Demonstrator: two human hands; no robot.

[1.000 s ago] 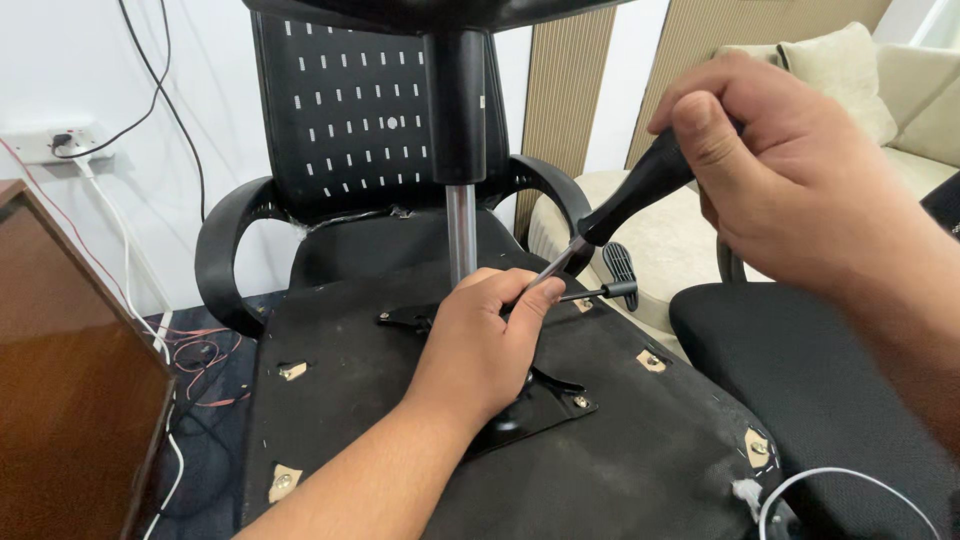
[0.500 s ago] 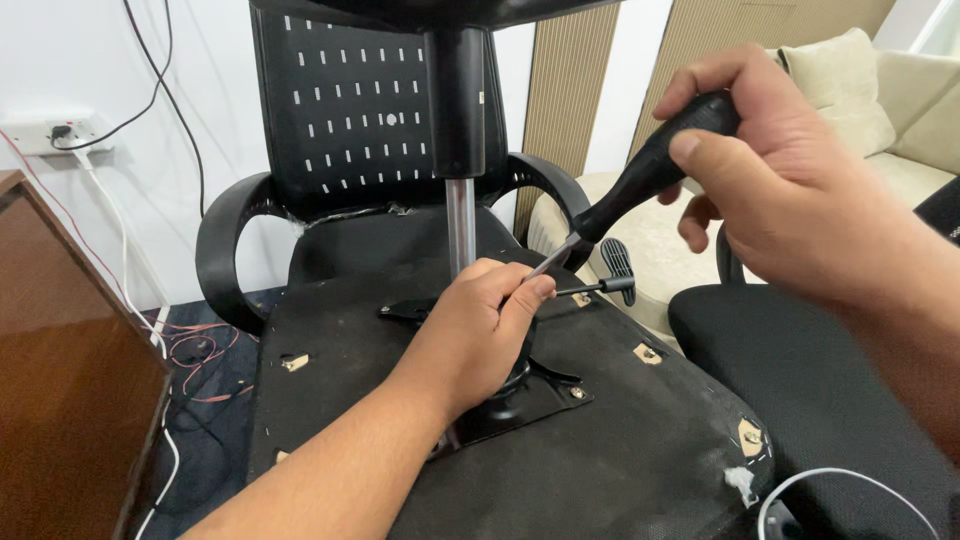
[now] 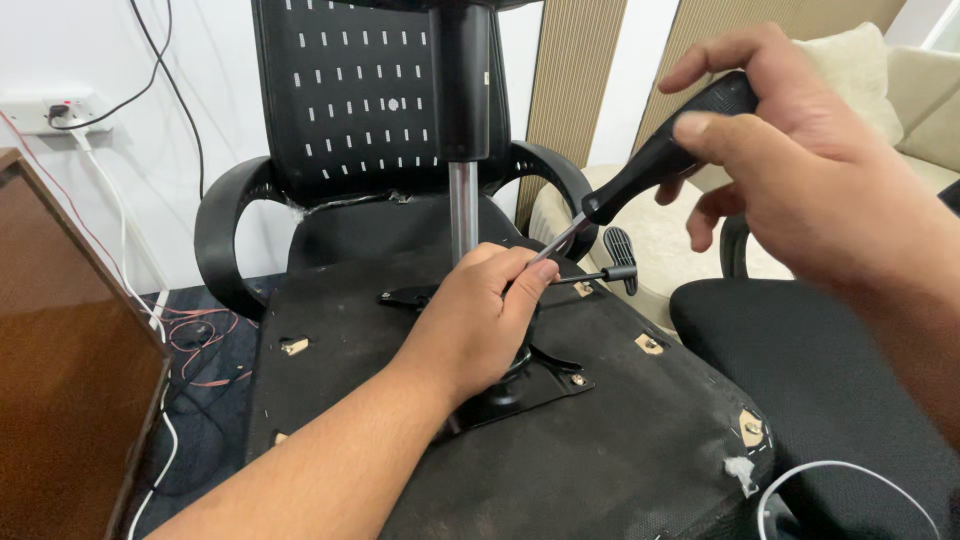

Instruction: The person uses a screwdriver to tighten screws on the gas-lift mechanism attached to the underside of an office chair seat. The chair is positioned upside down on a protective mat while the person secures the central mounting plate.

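An upturned office chair seat (image 3: 620,450) lies bottom up in front of me, black and dusty, with a metal mounting plate (image 3: 545,385) and a chrome gas cylinder (image 3: 463,215) rising from it. My left hand (image 3: 480,320) rests on the plate, its fingertips pinched around the tip of a screwdriver shaft (image 3: 555,240). My right hand (image 3: 800,170) grips the screwdriver's black handle (image 3: 665,155) up at the right, thumb on top, some fingers loosened. The screwdriver slants down to the left. The screw under my left hand is hidden.
A black mesh chair (image 3: 380,130) with curved armrests stands behind the seat. Another black chair seat (image 3: 830,380) sits at the right, a beige sofa (image 3: 900,100) beyond it. A brown wooden cabinet (image 3: 70,380) fills the left. Cables (image 3: 200,340) trail on the floor, and a white cable (image 3: 850,480) curls at bottom right.
My right hand has shifted its grip round the handle, with fingers now lifted off it. My left hand stays on the plate, holding the shaft tip.
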